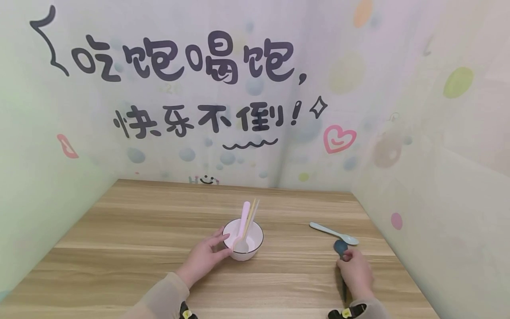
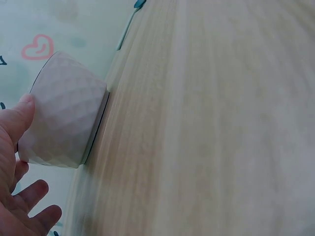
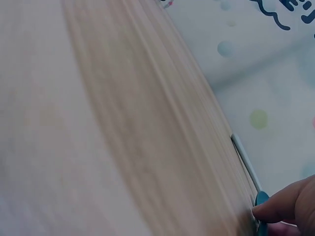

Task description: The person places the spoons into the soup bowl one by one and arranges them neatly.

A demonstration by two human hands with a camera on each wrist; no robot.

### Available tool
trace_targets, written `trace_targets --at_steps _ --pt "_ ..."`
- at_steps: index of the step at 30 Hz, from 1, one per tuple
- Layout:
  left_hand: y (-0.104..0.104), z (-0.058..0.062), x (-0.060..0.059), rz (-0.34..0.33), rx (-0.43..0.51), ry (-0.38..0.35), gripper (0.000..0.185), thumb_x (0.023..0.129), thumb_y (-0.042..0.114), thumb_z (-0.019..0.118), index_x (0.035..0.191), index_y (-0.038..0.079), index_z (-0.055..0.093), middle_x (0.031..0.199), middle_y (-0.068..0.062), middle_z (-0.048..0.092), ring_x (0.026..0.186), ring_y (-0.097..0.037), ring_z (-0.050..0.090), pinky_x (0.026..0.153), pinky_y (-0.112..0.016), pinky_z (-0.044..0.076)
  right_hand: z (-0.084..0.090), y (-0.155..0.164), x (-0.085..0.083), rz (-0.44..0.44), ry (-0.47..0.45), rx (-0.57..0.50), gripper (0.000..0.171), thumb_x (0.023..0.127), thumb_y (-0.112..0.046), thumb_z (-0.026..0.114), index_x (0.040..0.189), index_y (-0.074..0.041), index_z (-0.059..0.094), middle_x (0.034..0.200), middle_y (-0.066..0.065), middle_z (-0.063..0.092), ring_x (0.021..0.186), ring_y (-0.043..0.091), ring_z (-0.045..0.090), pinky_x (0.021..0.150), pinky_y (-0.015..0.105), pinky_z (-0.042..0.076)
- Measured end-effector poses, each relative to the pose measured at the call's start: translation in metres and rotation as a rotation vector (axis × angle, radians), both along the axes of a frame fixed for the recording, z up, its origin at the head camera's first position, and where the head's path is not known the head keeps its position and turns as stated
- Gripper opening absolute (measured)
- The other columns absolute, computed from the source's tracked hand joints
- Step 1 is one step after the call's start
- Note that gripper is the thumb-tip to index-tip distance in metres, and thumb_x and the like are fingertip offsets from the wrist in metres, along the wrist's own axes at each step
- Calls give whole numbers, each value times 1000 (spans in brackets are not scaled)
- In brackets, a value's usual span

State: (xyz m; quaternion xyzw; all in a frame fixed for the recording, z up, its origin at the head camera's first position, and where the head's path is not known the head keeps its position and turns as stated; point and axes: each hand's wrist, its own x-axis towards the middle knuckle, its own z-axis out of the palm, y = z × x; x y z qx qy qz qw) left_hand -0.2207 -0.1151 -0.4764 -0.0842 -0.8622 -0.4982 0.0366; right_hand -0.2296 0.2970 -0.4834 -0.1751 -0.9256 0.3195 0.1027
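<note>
A white bowl (image 1: 255,239) with a dark rim stands upright on the table. My left hand (image 1: 205,259) grips its near-left edge, the thumb (image 2: 22,115) against the faceted outer wall. In the bowl lean a pink spoon (image 1: 245,215), a wooden chopstick (image 1: 252,211) and a pale thin handle (image 1: 256,208). Over on the right, my right hand (image 1: 356,272) pinches a dark blue spoon (image 1: 340,246) just below its head, thumb and finger meeting there; its handle runs toward me, partly behind the hand. Just beyond lies a light blue spoon (image 1: 330,230).
The wood-grain table (image 1: 159,221) is bounded by a printed back wall (image 1: 179,155), with more walls along its left and right sides. Black straps circle both wrists. Table surface separates the bowl from the two spoons on the right.
</note>
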Motion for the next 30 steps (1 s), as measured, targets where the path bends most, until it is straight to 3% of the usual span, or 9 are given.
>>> trace_targets --at_steps 10,30 --pt "1 1 1 -4 -7 -3 52 82 33 76 127 9 64 149 -9 42 137 -35 35 111 -51 29 -2 -8 -5 168 16 -78 36 82 -5 67 114 7 55 99 16 67 93 34 62 80 47 46" --pt "0 -1 -1 0 -20 -9 53 83 33 75 129 10 62 151 -7 39 138 -32 34 112 -51 28 -7 -11 -10 292 26 -94 31 83 1 70 113 2 62 93 4 70 88 21 64 71 32 53"
